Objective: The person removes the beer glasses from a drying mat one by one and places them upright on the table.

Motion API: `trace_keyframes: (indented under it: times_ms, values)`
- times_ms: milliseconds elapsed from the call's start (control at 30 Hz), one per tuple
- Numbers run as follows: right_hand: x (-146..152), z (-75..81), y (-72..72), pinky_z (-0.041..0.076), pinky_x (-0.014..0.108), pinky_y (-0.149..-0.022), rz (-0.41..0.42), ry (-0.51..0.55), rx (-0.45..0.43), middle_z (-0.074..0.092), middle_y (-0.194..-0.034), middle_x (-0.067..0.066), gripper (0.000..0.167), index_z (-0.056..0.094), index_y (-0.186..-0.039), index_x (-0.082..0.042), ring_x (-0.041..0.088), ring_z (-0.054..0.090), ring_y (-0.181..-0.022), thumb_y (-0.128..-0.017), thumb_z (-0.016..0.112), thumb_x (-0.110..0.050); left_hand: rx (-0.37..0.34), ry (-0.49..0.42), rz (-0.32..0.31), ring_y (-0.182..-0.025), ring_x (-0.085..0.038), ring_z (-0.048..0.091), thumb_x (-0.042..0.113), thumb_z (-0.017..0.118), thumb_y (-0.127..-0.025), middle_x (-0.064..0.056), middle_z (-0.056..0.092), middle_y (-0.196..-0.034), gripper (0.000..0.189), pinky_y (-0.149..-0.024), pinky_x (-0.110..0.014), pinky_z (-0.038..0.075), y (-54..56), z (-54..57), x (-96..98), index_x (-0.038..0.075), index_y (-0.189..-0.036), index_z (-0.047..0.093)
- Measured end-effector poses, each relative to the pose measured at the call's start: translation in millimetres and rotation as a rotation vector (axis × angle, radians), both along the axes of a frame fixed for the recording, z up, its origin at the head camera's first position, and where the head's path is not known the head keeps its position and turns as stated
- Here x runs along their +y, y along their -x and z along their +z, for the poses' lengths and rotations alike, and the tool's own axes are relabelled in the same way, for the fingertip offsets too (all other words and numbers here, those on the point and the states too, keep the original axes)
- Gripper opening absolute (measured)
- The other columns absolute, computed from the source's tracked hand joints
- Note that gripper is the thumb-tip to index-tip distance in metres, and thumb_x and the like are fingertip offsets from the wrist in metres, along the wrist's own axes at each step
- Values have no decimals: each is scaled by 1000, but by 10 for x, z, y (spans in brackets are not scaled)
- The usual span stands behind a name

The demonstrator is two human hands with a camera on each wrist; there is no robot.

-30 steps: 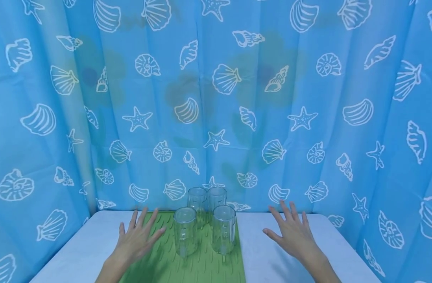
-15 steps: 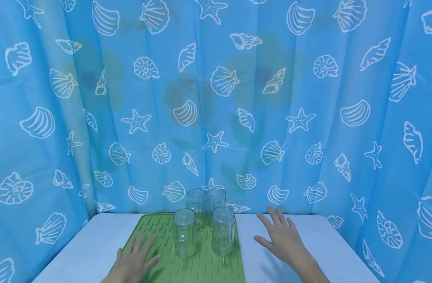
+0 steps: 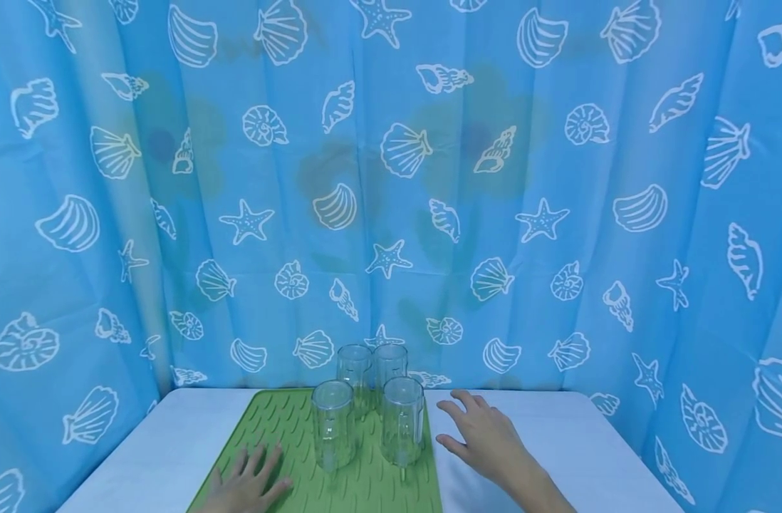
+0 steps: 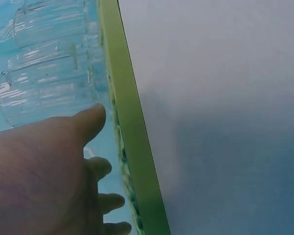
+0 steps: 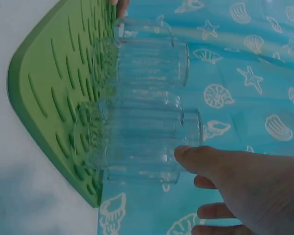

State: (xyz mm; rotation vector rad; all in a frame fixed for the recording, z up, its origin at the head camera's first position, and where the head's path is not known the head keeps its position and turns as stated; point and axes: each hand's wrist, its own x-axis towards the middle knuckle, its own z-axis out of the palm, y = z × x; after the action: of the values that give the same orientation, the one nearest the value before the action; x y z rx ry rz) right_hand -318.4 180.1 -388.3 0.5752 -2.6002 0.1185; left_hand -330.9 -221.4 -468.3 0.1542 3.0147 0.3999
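Several clear glass mugs stand on a green ridged mat, a front pair ahead of a back pair. In front are the left mug (image 3: 333,427) and the right mug (image 3: 402,424), whose handle faces right. My left hand (image 3: 245,486) is low over the mat's front left part (image 3: 365,491), fingers spread and holding nothing. My right hand (image 3: 483,436) is to the right of the front right mug, apart from it, with fingers slightly bent and thumb toward the mug. In the right wrist view, the thumb (image 5: 196,157) overlaps a mug's outline; contact cannot be told.
The mat lies on a white table (image 3: 596,456). A blue curtain (image 3: 391,178) with white shells and starfish closes off the back and both sides. The back mugs (image 3: 355,367) are close to that curtain.
My left hand has drawn back toward the table's front edge and lowered. My right hand has moved left toward the front right mug, its fingers bending. The mugs stay in place.
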Motion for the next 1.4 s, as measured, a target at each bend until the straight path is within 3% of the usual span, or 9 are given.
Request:
trace_keyframes:
  times_ms: [200, 333, 467, 700, 900, 1033, 1200, 1400]
  values:
    - [-113, 36, -1, 62, 38, -67, 87, -57, 84, 64, -123, 8, 45, 64, -123, -20, 26, 65, -106, -88, 70, -46, -59, -27, -3, -141, -59, 18, 72, 43, -89, -25, 32, -155, 86, -105, -84, -1, -3, -20, -10, 13, -152, 37]
    - [-154, 34, 9, 58, 29, -60, 113, -70, 132, 65, -117, 3, 43, 66, -120, -21, 21, 66, -98, -87, 70, -47, -78, -17, -3, -140, -60, 19, 73, 43, -89, -25, 32, -154, 87, -105, -85, 0, 3, -26, -16, 12, -151, 39]
    - [-183, -11, 22, 51, 19, -53, 140, -20, 114, 66, -106, -2, 38, 67, -117, -21, 14, 65, -87, -86, 73, -43, -94, -12, -3, -140, -60, 21, 73, 43, -89, -24, 32, -155, 86, -105, -85, 4, 13, -23, -18, 12, -150, 41]
    - [-257, -184, 50, 46, 15, -51, 245, 184, -49, 65, -95, -5, 30, 67, -113, -16, 8, 61, -73, -88, 73, -32, -107, -40, 0, -141, -58, 21, 72, 45, -88, -23, 31, -154, 87, -103, -86, 2, 59, -58, -56, 11, -149, 41]
    - [-345, -324, 136, 56, 20, -63, 335, 489, -257, 72, -98, 5, 25, 69, -107, -9, 16, 69, -80, -91, 71, -28, -130, -45, 3, -142, -56, 20, 76, 43, -86, -22, 30, -156, 90, -102, -86, 1, 113, -115, -90, 12, -150, 41]
    - [-397, -418, 182, 57, 18, -64, 363, 658, -351, 74, -95, 7, 24, 69, -105, -7, 8, 69, -79, -91, 71, -27, -135, -35, -8, -142, -57, 20, 75, 42, -87, -22, 30, -156, 89, -101, -87, 3, 82, -89, -85, 12, -150, 41]
    - [-440, -502, 200, 58, 19, -70, 370, 785, -445, 73, -96, 8, 22, 69, -104, -6, 6, 68, -80, -91, 71, -22, -122, -53, -15, -141, -58, 20, 73, 43, -89, -23, 31, -155, 86, -101, -87, 2, 39, -66, -69, 12, -150, 41]
    - [-464, -552, 179, 59, 17, -72, 426, 902, -509, 72, -101, 19, 23, 67, -108, 0, 8, 69, -85, -93, 67, -17, -102, -51, -20, -141, -58, 20, 71, 43, -90, -23, 32, -155, 84, -101, -87, 3, 30, -50, -64, 12, -150, 41]
